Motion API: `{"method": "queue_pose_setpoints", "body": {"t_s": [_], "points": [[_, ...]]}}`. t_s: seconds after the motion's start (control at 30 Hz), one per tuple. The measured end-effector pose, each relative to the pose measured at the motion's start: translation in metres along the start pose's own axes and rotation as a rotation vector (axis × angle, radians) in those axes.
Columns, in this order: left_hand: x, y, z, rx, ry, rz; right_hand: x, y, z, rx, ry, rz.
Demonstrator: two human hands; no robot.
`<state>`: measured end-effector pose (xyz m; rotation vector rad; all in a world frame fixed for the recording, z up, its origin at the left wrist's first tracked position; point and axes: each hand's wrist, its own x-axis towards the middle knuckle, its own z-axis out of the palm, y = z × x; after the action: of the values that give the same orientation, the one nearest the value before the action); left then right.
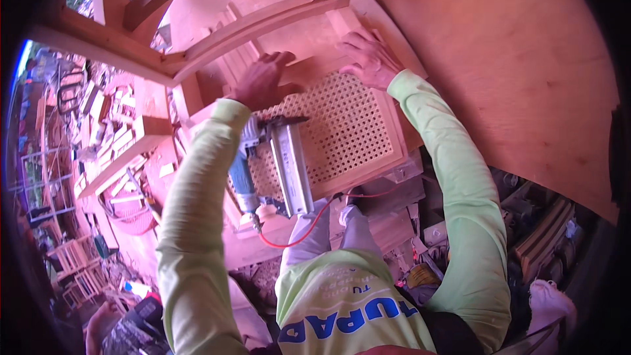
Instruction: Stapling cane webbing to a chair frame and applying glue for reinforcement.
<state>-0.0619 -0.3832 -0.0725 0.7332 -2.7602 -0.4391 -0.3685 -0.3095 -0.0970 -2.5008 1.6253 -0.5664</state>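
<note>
A woven cane panel (351,128) in a wooden frame (368,169) lies flat in front of me. At its far left, my left hand (263,82) hovers or rests with bent fingers, thumb and forefinger apart. My right hand (371,60) lies over the frame's far right corner, its fingers stretched leftward and its thumb apart from them. Between the hands runs a wooden strip (317,68) along the panel's far side. A blue and silver pneumatic nail gun (289,164) rests on the left part of the cane, just below my left hand; neither hand touches it.
A red air hose (289,245) loops from the nail gun past the near edge. Curved wooden framework (256,29) stands beyond the panel. A large plywood sheet (499,59) rises at right. Wood offcuts (118,138) lie heaped at left; another person (135,322) is at lower left.
</note>
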Motion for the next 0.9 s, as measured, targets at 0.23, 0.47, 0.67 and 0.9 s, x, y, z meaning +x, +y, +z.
{"method": "queue_pose_setpoints", "body": {"t_s": [0.23,0.47,0.67,0.9], "points": [[-0.055,-0.029,-0.045,-0.019,-0.240,-0.286,0.024,-0.043,0.035,0.205,0.067,-0.108],[-0.068,-0.029,-0.040,0.065,-0.148,-0.210,0.022,-0.035,0.040,0.179,0.170,-0.195],[-0.062,-0.021,-0.042,0.149,-0.203,-0.172,0.020,-0.039,0.040,0.120,0.240,-0.219],[-0.062,-0.022,-0.049,0.130,-0.229,-0.200,0.022,-0.043,0.038,0.174,0.238,-0.197]]}}
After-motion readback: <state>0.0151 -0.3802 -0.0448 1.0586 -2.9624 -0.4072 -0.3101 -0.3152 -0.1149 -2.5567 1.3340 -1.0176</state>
